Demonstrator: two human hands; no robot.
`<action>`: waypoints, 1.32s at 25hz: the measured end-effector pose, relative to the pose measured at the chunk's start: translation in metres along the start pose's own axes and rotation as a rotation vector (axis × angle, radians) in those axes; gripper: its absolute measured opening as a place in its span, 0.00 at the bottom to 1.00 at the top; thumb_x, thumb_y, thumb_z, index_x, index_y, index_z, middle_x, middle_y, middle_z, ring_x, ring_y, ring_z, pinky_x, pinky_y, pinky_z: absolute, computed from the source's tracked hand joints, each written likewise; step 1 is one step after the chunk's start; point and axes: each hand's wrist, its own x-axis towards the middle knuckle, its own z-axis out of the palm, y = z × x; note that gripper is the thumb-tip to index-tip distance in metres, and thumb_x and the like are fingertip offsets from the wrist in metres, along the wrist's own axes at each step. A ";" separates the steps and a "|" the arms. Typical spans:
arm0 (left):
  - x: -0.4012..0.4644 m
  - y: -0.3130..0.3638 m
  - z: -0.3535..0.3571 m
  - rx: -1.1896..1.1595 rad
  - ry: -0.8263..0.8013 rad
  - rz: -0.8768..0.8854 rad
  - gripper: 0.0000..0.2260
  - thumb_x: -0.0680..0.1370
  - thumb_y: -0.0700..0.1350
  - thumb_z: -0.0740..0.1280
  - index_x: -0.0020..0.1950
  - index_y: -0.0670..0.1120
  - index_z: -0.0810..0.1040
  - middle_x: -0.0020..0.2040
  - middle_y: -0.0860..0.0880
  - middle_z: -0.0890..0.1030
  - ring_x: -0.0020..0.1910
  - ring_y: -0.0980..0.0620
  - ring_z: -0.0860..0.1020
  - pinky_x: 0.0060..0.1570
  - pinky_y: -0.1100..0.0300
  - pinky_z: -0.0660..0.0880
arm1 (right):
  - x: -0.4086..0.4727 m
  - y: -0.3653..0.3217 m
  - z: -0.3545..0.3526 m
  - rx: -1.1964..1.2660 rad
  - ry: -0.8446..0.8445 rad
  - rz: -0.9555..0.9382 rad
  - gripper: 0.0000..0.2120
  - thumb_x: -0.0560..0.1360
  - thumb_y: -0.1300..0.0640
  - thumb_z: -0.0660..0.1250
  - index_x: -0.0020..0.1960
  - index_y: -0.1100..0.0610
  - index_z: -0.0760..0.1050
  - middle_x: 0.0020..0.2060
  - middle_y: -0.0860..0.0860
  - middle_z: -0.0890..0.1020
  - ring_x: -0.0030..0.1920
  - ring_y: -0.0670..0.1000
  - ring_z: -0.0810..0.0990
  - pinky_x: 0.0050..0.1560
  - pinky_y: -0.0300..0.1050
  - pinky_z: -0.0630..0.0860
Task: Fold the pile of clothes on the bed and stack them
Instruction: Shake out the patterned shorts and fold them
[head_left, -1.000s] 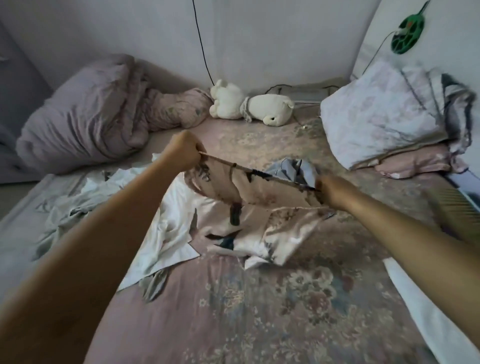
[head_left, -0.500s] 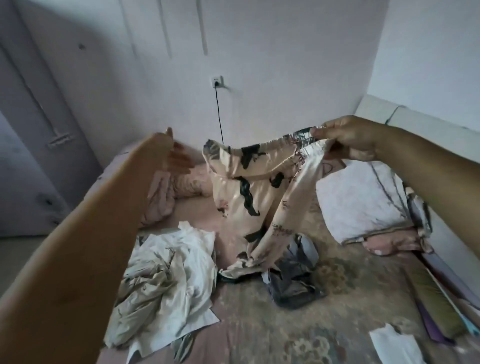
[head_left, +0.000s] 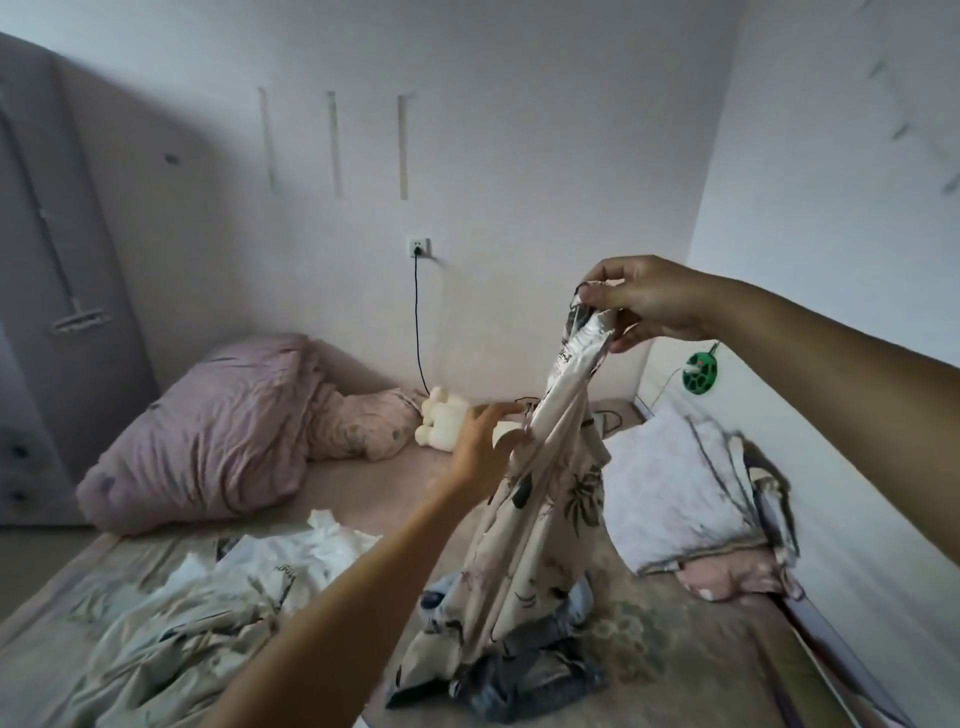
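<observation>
The waistband of the printed garment (head_left: 540, 499), held stretched between both hands one second ago and held at one corner half a second ago, is now gathered into a single bunch. It is pinched between thumb and fingers of the right hand (head_left: 644, 299) at the 1 o'clock position. The left hand (head_left: 485, 447) is now brought against the hanging cloth near centre; its fingers are extended toward the fabric, but whether a fold is pinched cannot be told.

The garment is suspended vertically, with its lower hem resting on the dark denim item (head_left: 524, 675) at 6 o'clock on the bed (head_left: 675, 649). The item is judged to be at the shake-out and alignment stage; no fold is yet made and no stack is visible.

Materials:
- Printed garment: thin, cream, smooth-draping fabric with dark leaf motifs; long vertical pleats are formed under its own weight.
- Denim item: heavier, crumpled, blue-grey.
- Pale clothes pile (head_left: 208, 608) at 8 o'clock: light, heavily creased, unfolded.
- Bed surface: faded floral print, flat.
</observation>
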 end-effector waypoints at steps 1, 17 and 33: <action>0.005 0.003 0.000 -0.063 0.039 -0.011 0.13 0.78 0.33 0.63 0.61 0.39 0.76 0.57 0.42 0.75 0.52 0.51 0.73 0.52 0.71 0.66 | -0.003 -0.005 -0.006 -0.030 -0.004 -0.007 0.04 0.78 0.56 0.64 0.48 0.57 0.74 0.37 0.56 0.76 0.32 0.52 0.77 0.31 0.41 0.79; 0.049 0.052 -0.011 -0.049 -0.335 0.042 0.07 0.74 0.44 0.72 0.44 0.48 0.74 0.33 0.51 0.70 0.29 0.56 0.65 0.30 0.61 0.63 | -0.013 -0.030 -0.058 -0.075 0.182 0.014 0.05 0.78 0.57 0.65 0.43 0.56 0.74 0.32 0.52 0.77 0.28 0.49 0.76 0.29 0.39 0.77; 0.131 0.143 -0.170 -0.515 -0.206 0.106 0.09 0.76 0.35 0.67 0.40 0.45 0.71 0.37 0.51 0.79 0.40 0.54 0.79 0.40 0.58 0.78 | 0.023 -0.042 -0.061 0.344 0.571 -0.156 0.05 0.73 0.60 0.57 0.39 0.53 0.68 0.32 0.50 0.69 0.31 0.48 0.69 0.32 0.38 0.65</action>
